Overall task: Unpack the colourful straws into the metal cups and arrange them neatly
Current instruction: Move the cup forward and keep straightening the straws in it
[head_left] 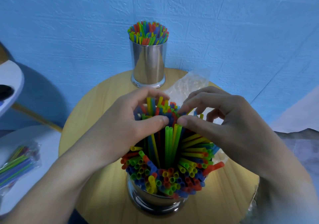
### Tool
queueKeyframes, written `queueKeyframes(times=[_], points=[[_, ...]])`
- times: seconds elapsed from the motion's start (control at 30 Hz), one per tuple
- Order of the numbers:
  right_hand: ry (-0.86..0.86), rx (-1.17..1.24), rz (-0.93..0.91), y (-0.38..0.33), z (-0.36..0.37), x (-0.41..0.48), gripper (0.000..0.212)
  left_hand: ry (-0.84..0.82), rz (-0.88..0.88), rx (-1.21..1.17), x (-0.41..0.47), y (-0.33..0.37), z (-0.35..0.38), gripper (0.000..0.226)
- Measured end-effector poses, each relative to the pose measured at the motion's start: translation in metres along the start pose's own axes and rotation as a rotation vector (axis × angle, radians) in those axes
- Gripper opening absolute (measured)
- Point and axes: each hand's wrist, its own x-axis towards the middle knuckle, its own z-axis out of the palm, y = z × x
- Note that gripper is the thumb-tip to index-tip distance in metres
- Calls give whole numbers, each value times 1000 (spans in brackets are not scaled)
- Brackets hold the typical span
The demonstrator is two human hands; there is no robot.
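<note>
Straws (168, 147) in red, yellow, green and blue are standing packed in the near metal cup (155, 201) at the front of the round wooden table (96, 106), fanning outward. The left hand (136, 118) and right hand (217, 120) are both curling over the far tips, each pinching a bunch of the straws between thumb and fingers, thumb tips nearly meeting. A far metal cup (149, 64), also full, is standing behind, beside a clear bag (191, 83).

Glossy metal cup (148, 63), wood-grain table (96, 99)
</note>
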Motion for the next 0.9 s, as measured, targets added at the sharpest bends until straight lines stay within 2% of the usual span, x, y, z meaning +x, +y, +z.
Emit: queueKeyframes(times=[0.1,0.4,0.8,0.9], points=[[-22,33,-5,-1,0,0,8,5,62,55,1,0,-3,37],[-116,51,30,-3,-1,0,10,-14,107,91,5,3,-6,18],[-92,65,-10,-6,3,0,7,16,204,183,4,3,1,11],[-27,112,-27,-6,3,0,4,-11,226,206,4,4,0,8]])
